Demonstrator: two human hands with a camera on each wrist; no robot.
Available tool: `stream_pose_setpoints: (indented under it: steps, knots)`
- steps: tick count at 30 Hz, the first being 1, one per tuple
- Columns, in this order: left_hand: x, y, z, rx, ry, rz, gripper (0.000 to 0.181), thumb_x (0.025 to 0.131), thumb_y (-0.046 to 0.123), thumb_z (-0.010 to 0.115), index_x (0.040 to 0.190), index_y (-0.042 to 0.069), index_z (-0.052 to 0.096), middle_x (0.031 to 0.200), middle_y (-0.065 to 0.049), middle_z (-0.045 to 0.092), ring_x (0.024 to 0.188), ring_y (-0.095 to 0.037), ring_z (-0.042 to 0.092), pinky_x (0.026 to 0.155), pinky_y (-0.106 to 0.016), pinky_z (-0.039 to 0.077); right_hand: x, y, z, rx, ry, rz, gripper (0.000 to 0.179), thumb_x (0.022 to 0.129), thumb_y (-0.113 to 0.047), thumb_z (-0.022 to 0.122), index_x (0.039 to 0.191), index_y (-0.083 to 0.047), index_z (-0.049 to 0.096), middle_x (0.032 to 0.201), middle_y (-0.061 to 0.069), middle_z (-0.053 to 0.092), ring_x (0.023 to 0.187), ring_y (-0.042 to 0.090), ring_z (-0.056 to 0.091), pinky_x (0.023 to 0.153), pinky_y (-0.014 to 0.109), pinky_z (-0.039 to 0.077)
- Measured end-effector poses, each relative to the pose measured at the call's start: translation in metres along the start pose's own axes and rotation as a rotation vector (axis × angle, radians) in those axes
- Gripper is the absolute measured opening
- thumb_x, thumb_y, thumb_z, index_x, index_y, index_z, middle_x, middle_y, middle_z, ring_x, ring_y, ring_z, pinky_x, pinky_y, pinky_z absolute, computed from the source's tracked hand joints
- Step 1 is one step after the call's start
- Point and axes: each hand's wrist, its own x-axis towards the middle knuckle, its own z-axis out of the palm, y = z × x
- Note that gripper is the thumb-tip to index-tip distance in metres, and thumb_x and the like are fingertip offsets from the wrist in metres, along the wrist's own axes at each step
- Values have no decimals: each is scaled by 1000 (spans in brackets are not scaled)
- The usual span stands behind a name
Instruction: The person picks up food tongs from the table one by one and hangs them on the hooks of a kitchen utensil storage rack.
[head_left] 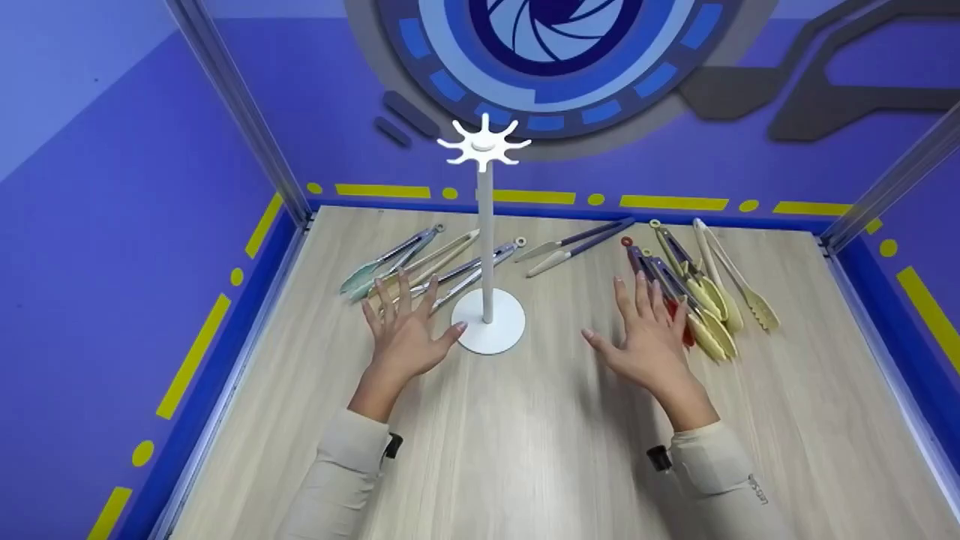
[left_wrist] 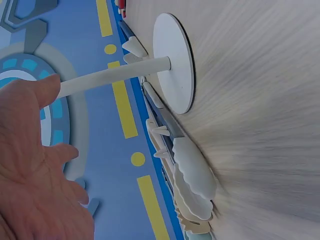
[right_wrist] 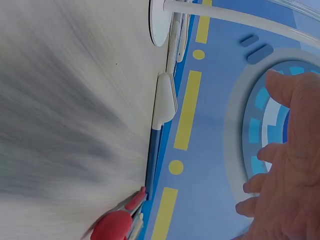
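Observation:
Both hands hover over the table with fingers spread, holding nothing. The left hand (head_left: 405, 341) is just left of a white stand (head_left: 487, 247) with a round base and a star-shaped top of several prongs; its thumb overlaps the base in the head view. Beyond its fingertips lie teal-tipped tongs (head_left: 390, 262), beige tongs (head_left: 431, 262) and metal tongs with white tips (left_wrist: 192, 175). The right hand (head_left: 649, 349) is in front of red-tipped tongs (right_wrist: 114, 225), partly hidden behind its fingers. Yellow-tipped tongs (head_left: 709, 330) lie right of it.
Dark-handled tongs with pale tips (head_left: 577, 247) lie at the back middle. Cream tongs (head_left: 739, 281) lie at the back right. Blue panels (head_left: 225, 150) with metal corner posts (head_left: 244, 112) enclose the wooden table (head_left: 510, 450) at the back and sides.

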Motion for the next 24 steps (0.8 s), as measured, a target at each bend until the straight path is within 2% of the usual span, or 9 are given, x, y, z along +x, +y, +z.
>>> stream_pose_setpoints:
  steps: [4,8,12,19,24]
  knots:
    - [0,-3,2,-13,19,-18,92,95,69,61,170,25,31,179,-26,0,162,-60,-13,123,-84,-4,6,-7,2,55,5,-38,101,99,-62,64,173,-17,13,180,24,-1,167,49,-1,129,76,-2]
    - [0,-3,4,-42,18,-18,92,95,68,62,170,26,30,179,-26,-1,162,-58,-15,123,-83,-7,11,-16,2,210,-19,-123,95,100,-51,70,173,-16,19,180,24,9,167,47,9,132,70,11]
    - [-2,-1,5,-51,25,-11,91,95,67,63,170,26,31,179,-26,0,163,-57,-14,123,-83,-5,16,-32,2,351,-63,-193,91,101,-47,71,172,-19,22,180,16,17,167,41,19,131,65,23]
    - [-5,-4,12,-132,101,-28,83,96,56,68,165,16,43,178,-28,13,164,-57,-8,123,-84,0,40,-77,15,426,-51,-310,86,100,-44,73,169,-14,31,177,16,29,165,39,27,131,63,27]
    - [-8,-7,17,-193,178,-58,72,97,47,72,157,10,54,174,-28,28,165,-56,7,123,-81,6,61,-111,21,454,-12,-370,84,102,-41,72,169,-13,30,176,15,31,165,38,29,133,59,26]
